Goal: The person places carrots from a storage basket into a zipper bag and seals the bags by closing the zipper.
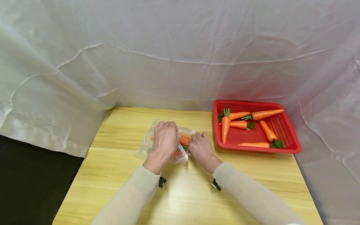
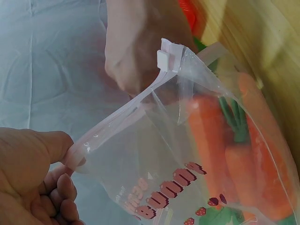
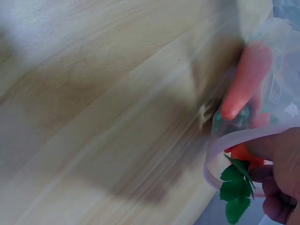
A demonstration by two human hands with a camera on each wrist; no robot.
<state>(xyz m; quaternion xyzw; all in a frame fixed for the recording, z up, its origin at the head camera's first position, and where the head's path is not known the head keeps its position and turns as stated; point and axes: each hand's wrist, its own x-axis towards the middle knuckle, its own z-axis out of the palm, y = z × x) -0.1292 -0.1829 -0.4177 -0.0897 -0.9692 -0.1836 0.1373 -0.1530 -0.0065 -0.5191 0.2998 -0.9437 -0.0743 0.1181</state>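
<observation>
A clear zip bag (image 2: 117, 164) printed with "Bunny" lettering holds several carrots (image 2: 208, 136), seen through its side in the left wrist view. My left hand (image 1: 166, 139) pinches the bag's rim between thumb and forefinger; the other fingers curl below. A white slider (image 2: 163, 61) sits at the far end of the zip edge. At the bag's mouth, my right hand (image 1: 201, 148) grips a carrot (image 1: 185, 140) near its leafy top. Green leaves (image 3: 234, 187) stick out beside the right fingers, across the bag's rim. The fingers hide part of this carrot.
At the right on the wooden table (image 1: 180, 200) stands a red basket (image 1: 293, 142) with several carrots (image 1: 225, 128) in it. Pale cloth (image 1: 180, 81) hangs behind the table and along its sides. The table's left edge borders a dark area.
</observation>
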